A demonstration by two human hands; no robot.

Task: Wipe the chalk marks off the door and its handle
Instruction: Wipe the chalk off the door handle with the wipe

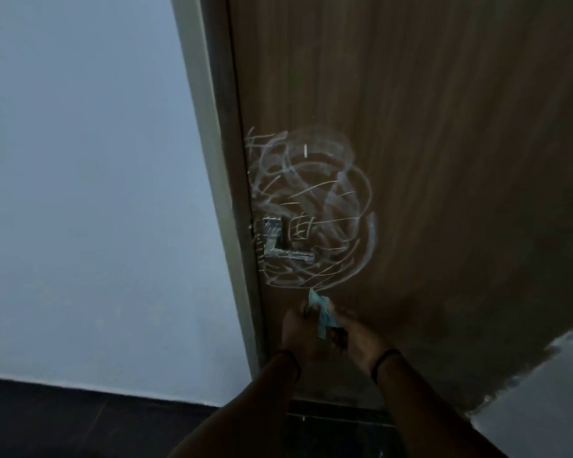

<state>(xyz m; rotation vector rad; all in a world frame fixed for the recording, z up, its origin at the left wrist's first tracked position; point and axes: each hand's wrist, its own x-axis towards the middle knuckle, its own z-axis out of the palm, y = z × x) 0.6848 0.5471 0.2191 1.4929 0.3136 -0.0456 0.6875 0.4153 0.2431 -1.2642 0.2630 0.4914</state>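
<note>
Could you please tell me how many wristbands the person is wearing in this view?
2: one dark band on the left wrist, below the left hand, and one on the right wrist, below the right hand.

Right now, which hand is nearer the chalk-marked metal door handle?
Left. The left hand is below the metal door handle; the right hand sits lower and further right, sharing the light blue cloth.

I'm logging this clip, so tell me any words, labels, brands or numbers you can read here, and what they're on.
None can be read.
The chalk marks on the door and handle are loops and strokes, no clear letters.
The cloth in both hands shows no print.
</note>
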